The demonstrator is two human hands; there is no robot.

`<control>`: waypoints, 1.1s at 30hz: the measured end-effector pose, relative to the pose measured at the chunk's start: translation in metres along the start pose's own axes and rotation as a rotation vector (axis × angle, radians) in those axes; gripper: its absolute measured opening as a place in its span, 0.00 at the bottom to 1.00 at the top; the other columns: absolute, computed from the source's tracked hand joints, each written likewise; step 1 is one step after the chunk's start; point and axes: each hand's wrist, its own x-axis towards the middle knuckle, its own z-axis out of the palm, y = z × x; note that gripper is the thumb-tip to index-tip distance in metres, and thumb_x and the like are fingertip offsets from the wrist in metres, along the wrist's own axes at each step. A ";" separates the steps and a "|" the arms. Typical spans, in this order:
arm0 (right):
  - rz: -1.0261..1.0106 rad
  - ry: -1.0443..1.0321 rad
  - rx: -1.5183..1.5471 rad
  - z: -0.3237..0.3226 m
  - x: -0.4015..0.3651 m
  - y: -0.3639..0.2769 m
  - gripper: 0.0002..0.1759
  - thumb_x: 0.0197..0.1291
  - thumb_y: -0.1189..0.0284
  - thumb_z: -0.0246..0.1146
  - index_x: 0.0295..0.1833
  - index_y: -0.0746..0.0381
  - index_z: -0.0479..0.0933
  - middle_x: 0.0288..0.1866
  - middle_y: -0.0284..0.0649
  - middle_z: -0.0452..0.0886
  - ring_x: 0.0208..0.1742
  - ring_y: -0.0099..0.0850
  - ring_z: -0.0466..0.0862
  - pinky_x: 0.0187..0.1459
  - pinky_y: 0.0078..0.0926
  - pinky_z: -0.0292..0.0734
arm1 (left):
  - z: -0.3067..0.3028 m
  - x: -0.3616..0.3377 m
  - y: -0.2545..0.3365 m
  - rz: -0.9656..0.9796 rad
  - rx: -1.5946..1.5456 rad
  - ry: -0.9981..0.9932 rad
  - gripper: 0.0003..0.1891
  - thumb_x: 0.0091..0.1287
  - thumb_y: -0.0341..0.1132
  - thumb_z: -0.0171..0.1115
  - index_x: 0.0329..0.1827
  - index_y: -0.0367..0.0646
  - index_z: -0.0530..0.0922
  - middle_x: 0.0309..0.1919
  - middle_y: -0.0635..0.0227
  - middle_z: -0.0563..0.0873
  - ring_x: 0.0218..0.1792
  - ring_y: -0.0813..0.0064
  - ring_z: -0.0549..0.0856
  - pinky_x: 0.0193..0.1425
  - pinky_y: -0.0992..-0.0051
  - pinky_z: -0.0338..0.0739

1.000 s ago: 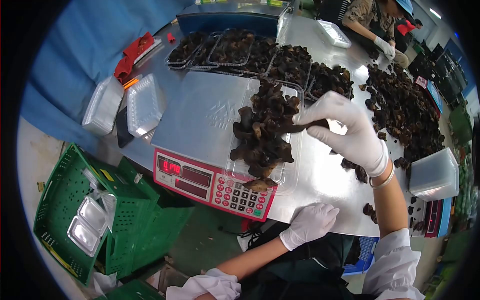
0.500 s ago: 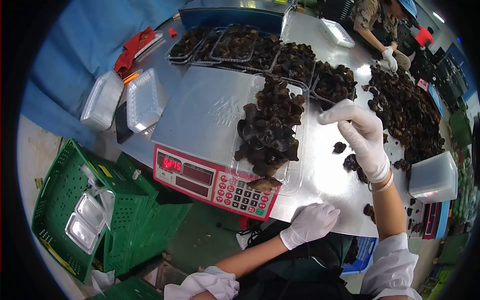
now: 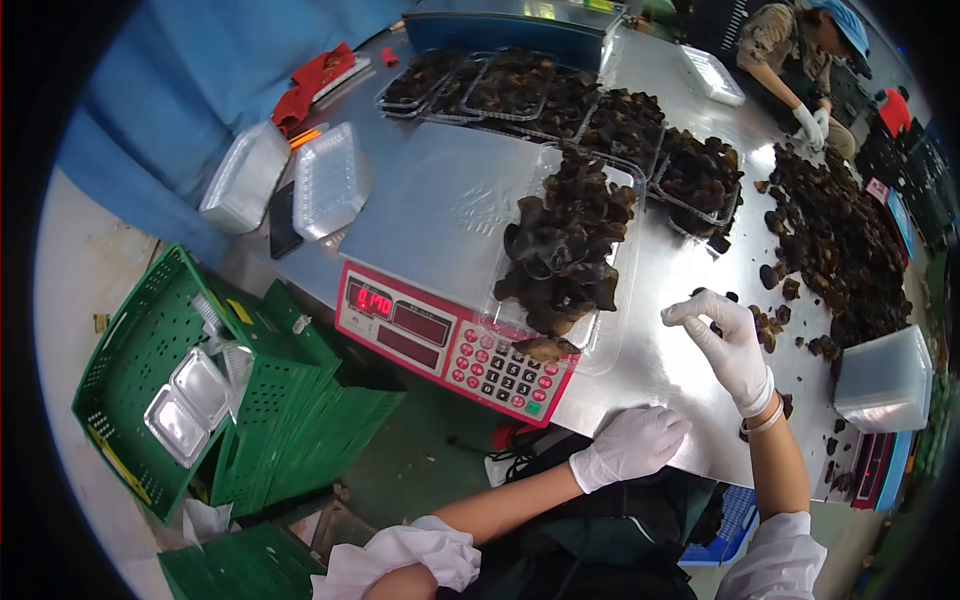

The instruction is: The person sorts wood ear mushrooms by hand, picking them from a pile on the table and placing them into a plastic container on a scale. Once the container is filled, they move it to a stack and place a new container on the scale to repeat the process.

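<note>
Wearing a white glove, my left hand (image 3: 632, 445) rests with curled fingers at the table's near edge, nothing showing in it. My gloved right hand (image 3: 728, 345) hovers above the metal table, thumb and forefinger bent toward each other with a small gap and nothing visible between them. Left of it, a clear plastic tray (image 3: 622, 290) heaped with dark wood ear mushrooms (image 3: 565, 240) sits on the right side of the scale's plate (image 3: 430, 195). One mushroom piece (image 3: 546, 348) overhangs the scale's red keypad panel (image 3: 455, 345). Loose mushroom pieces (image 3: 768, 325) lie beyond my right hand.
Filled trays (image 3: 510, 85) line the back. A large mushroom pile (image 3: 840, 250) spreads at right, beside stacked clear containers (image 3: 885, 380). Stacked empty trays (image 3: 245, 180) and a phone (image 3: 285, 222) are left. Green crates (image 3: 270, 400) stand below. A co-worker's gloved hands (image 3: 812, 125) are at far right.
My right hand has moved down and nearer, away from the filled trays, its fingers more bent. The scale's display went from 0.275 to about 0.170. My left hand stays put; the view has shifted slightly.
</note>
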 end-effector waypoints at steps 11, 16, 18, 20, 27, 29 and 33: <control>0.020 -0.013 0.087 0.012 0.000 0.013 0.09 0.72 0.73 0.62 0.49 0.66 0.85 0.46 0.38 0.88 0.50 0.27 0.86 0.56 0.28 0.80 | -0.097 0.001 0.048 0.161 -0.059 0.141 0.17 0.60 0.29 0.70 0.54 0.46 0.88 0.43 0.73 0.91 0.35 0.74 0.88 0.35 0.75 0.80; 0.081 -0.048 0.196 0.013 0.013 0.009 0.10 0.75 0.72 0.60 0.50 0.67 0.83 0.43 0.38 0.88 0.47 0.25 0.86 0.54 0.25 0.79 | -0.223 0.005 0.038 -0.110 0.542 0.362 0.11 0.62 0.29 0.63 0.44 0.48 0.89 0.34 0.68 0.91 0.25 0.69 0.85 0.31 0.70 0.80; 0.082 -0.074 0.201 0.015 0.017 0.007 0.10 0.75 0.72 0.60 0.50 0.67 0.83 0.43 0.38 0.88 0.46 0.25 0.86 0.53 0.24 0.80 | -0.262 0.011 0.014 -0.341 0.333 0.616 0.10 0.67 0.20 0.62 0.47 0.36 0.87 0.40 0.62 0.91 0.37 0.74 0.87 0.44 0.77 0.80; 0.086 -0.085 0.166 0.016 0.020 0.003 0.10 0.75 0.71 0.60 0.51 0.66 0.83 0.42 0.37 0.88 0.45 0.24 0.86 0.52 0.24 0.80 | -0.301 0.020 -0.006 -0.528 0.097 0.667 0.12 0.72 0.22 0.59 0.54 0.36 0.86 0.43 0.67 0.89 0.39 0.83 0.84 0.45 0.81 0.78; 0.044 -0.092 0.130 0.023 0.032 0.002 0.13 0.75 0.69 0.62 0.59 0.63 0.79 0.40 0.36 0.85 0.41 0.22 0.84 0.46 0.23 0.80 | -0.338 0.045 -0.040 -0.786 -0.036 0.239 0.15 0.73 0.32 0.65 0.59 0.35 0.83 0.43 0.68 0.89 0.41 0.81 0.86 0.46 0.79 0.81; 0.111 -0.057 0.155 0.024 0.035 0.005 0.15 0.75 0.67 0.62 0.61 0.62 0.75 0.37 0.33 0.82 0.37 0.20 0.81 0.41 0.21 0.78 | -0.334 0.048 -0.042 -0.884 -0.149 0.053 0.18 0.72 0.33 0.66 0.61 0.34 0.82 0.42 0.68 0.89 0.39 0.80 0.86 0.45 0.77 0.83; 0.350 -0.087 0.381 0.026 0.045 -0.009 0.15 0.75 0.63 0.63 0.56 0.60 0.72 0.36 0.31 0.80 0.30 0.18 0.79 0.32 0.16 0.75 | -0.310 0.047 -0.047 -0.932 -0.377 -0.169 0.19 0.70 0.30 0.68 0.62 0.30 0.80 0.40 0.66 0.88 0.37 0.79 0.87 0.43 0.77 0.85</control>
